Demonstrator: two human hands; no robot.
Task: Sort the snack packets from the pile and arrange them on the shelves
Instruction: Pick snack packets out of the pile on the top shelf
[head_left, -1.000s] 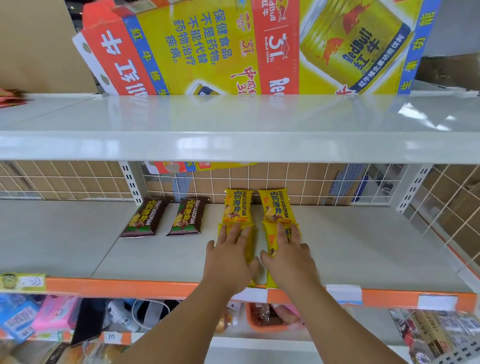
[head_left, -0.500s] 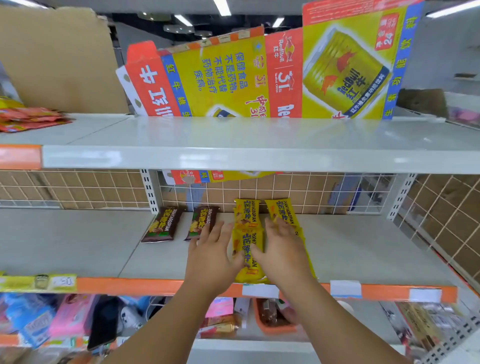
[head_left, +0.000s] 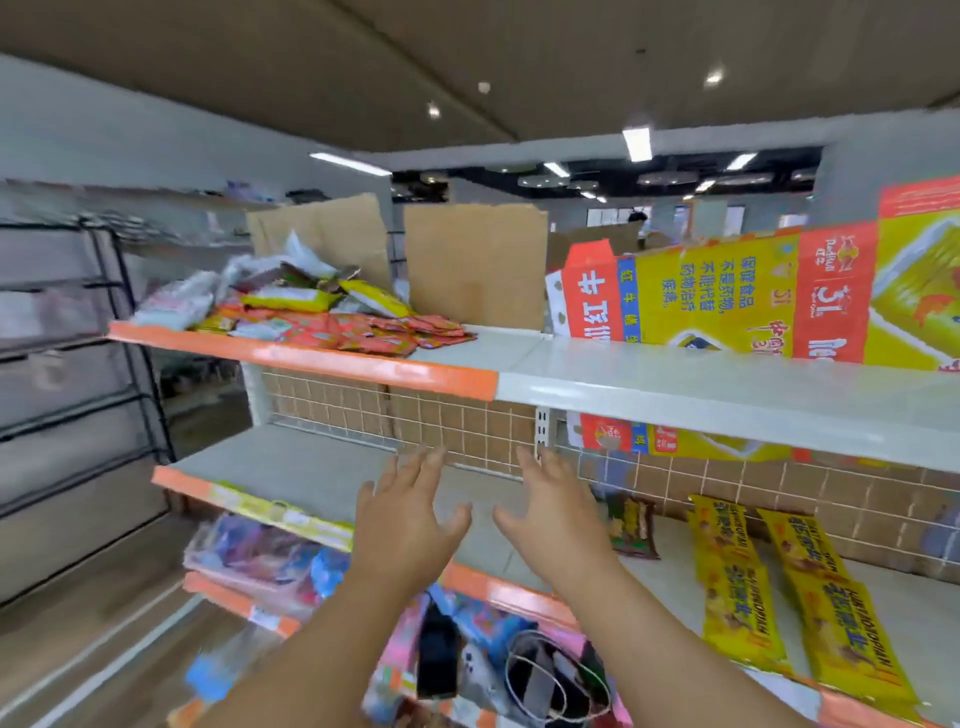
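Head view. Left hand (head_left: 402, 519) and right hand (head_left: 553, 519): both empty, fingers straight and spread, side by side above the front edge of the middle shelf (head_left: 322, 473).
Pile of snack packets (head_left: 332, 317): red, yellow and white, heaped at the left end of the upper shelf (head_left: 675, 374).
Yellow packets (head_left: 737, 587): two rows lying flat toward the middle shelf's right end, reaching its front edge.
Brown packet (head_left: 636, 525): just left of them, partly hidden by the right hand.
Flattened printed carton (head_left: 727, 296): upright along the upper shelf's back edge.
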